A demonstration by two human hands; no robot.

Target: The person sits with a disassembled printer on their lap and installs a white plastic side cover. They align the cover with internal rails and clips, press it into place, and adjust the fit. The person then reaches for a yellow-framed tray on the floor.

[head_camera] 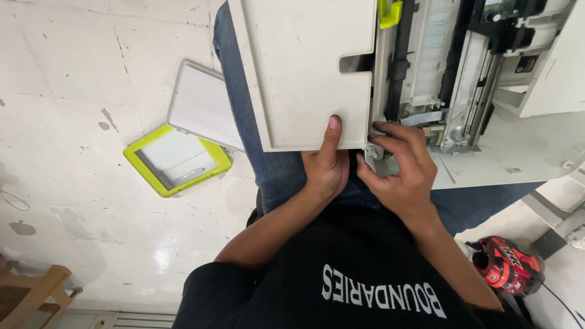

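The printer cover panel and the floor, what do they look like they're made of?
The cover panel under the left hand looks like moulded plastic, off-white and matte: smooth face, raised rim, a cut-out notch. The floor looks like painted concrete or stone, slightly glossy, with chips, cracks and a light reflection.

1. A yellow-framed tray (177, 160) lies on the floor (73, 91), well left of the hands.
2. A grey-rimmed white panel (204, 103) overlaps the tray's upper corner.
3. A red helmet (509, 265) sits lower right.
4. A wooden stool (33, 292) stands far lower left.
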